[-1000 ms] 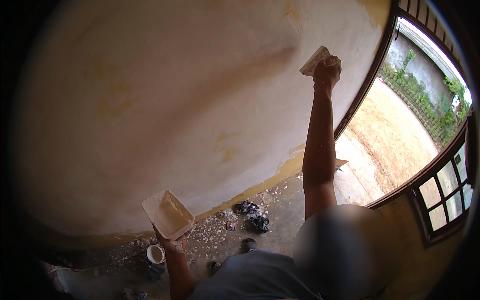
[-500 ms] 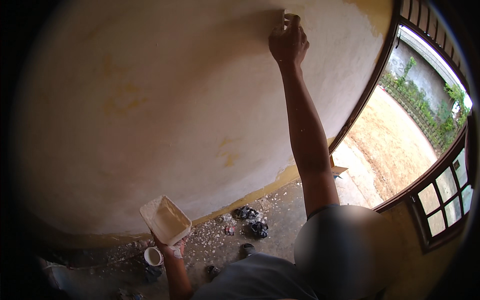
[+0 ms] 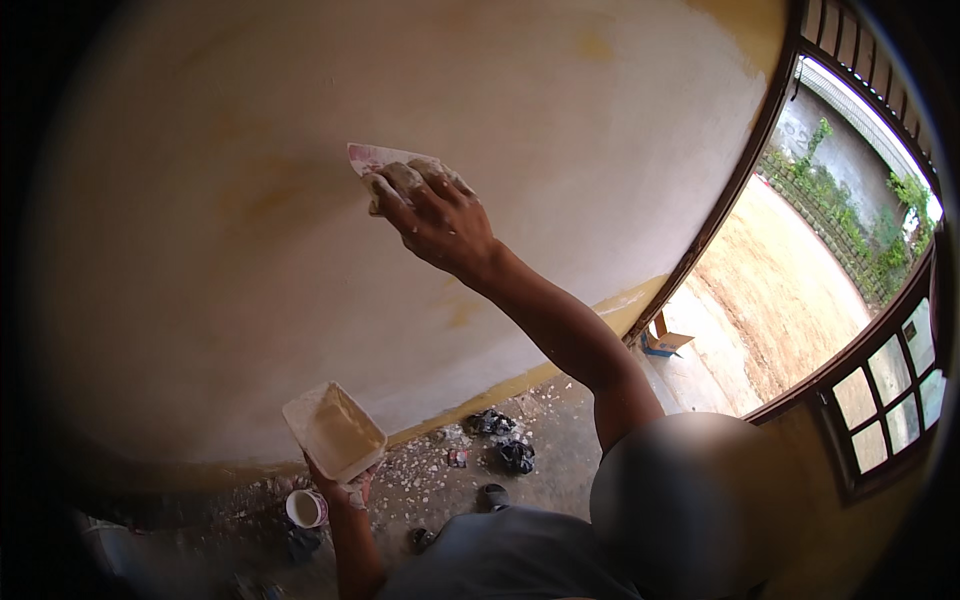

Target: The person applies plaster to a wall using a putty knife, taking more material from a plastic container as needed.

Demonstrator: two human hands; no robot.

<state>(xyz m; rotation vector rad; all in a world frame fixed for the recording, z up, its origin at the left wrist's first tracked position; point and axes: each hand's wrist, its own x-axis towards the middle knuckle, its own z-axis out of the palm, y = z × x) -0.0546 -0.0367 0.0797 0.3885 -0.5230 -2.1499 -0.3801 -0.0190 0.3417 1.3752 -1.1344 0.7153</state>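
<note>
My right hand point(image 3: 435, 215), smeared with pale paste, is closed on a flat scraper point(image 3: 368, 157) with a pinkish face, held at the pale wall point(image 3: 250, 300) with its yellowish patches. Low on the left, my left hand point(image 3: 345, 490) grips a rectangular white plastic tray point(image 3: 330, 430) from below and tilts it toward me; the tray has beige paste smeared inside. The fingertips of both hands are partly hidden.
A white bucket point(image 3: 307, 508), black crumpled bags point(image 3: 516, 457) and scattered flakes lie on the floor point(image 3: 560, 450) beside my feet. An open doorway point(image 3: 770, 280) on the right shows dirt ground, plants and a wall; a cardboard box point(image 3: 665, 338) sits there. A paned window point(image 3: 885, 405) is at lower right.
My right hand has gone up, then swept leftward and down across the wall with the scraper. The left hand and tray have barely moved.
</note>
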